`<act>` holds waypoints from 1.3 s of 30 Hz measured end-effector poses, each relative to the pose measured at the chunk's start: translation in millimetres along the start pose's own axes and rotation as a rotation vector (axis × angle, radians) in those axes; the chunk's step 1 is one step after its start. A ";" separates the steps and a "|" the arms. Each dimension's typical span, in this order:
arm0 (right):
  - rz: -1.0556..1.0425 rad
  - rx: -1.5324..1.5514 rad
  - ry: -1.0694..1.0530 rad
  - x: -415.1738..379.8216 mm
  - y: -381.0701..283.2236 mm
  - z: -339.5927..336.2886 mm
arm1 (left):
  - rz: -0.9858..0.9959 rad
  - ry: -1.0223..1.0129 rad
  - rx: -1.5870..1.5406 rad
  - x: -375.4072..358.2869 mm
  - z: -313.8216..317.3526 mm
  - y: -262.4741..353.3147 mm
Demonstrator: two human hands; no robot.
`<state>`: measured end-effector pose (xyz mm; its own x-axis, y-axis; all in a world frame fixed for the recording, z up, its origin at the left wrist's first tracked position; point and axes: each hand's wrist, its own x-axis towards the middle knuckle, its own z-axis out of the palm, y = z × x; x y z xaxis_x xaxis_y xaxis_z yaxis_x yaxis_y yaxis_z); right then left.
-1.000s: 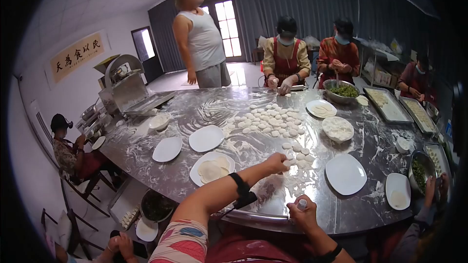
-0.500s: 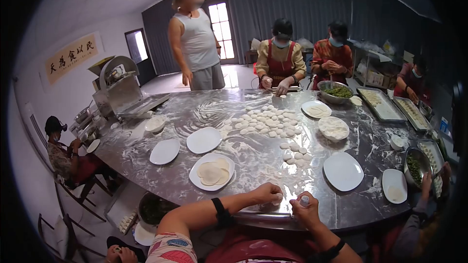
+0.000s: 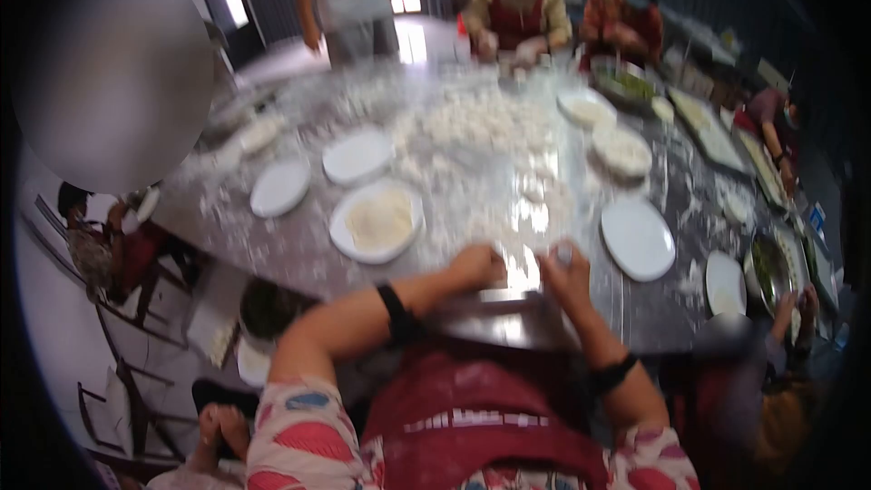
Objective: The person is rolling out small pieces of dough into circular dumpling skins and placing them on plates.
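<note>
My left hand (image 3: 479,267) is closed over the near side of the metal table, its fingers curled together. What they hold, if anything, is blurred. Just to its right, my right hand (image 3: 570,287) is wrapped around what looks like a rolling pin (image 3: 564,254), whose pale round end pokes out above the fist. A small gap separates the hands. Beyond the left hand sits a white plate (image 3: 339,239) with flat round dough wrappers (image 3: 381,220) stacked on it. Small dough pieces (image 3: 535,191) lie ahead of my hands, with many more (image 3: 485,120) farther back.
White plates (image 3: 638,240) stand right and left (image 3: 279,188), beside a bowl of flour (image 3: 621,151). Co-workers (image 3: 513,14) sit across the table; another person (image 3: 349,0) stands behind. At right, a hand (image 3: 805,301) is by a bowl of green filling (image 3: 771,270).
The view has tilted downward and blurred, so the table appears higher and more of my apron shows. Both hands stay closed near the table's edge.
</note>
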<state>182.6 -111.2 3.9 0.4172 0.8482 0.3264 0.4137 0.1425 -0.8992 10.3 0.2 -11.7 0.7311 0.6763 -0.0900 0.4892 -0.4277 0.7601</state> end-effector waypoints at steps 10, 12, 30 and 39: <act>0.044 0.225 -0.023 -6.3 -8.1 3.0 | 0.022 0.006 -0.009 -11.4 -12.1 -4.9; 0.032 0.207 -0.037 17.9 -4.0 13.2 | 0.028 0.001 0.069 -14.9 -14.9 7.8; 0.037 0.135 0.013 15.1 -12.1 16.1 | -0.051 -0.042 0.171 -8.1 -13.7 27.2; 0.069 0.093 0.015 -24.2 -23.6 -2.9 | 0.035 -0.172 0.123 -5.1 -18.2 12.8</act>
<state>165.1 -136.5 18.0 0.4544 0.8500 0.2664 0.3073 0.1311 -0.9425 4.2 2.2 10.2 0.8139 0.5518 -0.1816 0.5089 -0.5264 0.6812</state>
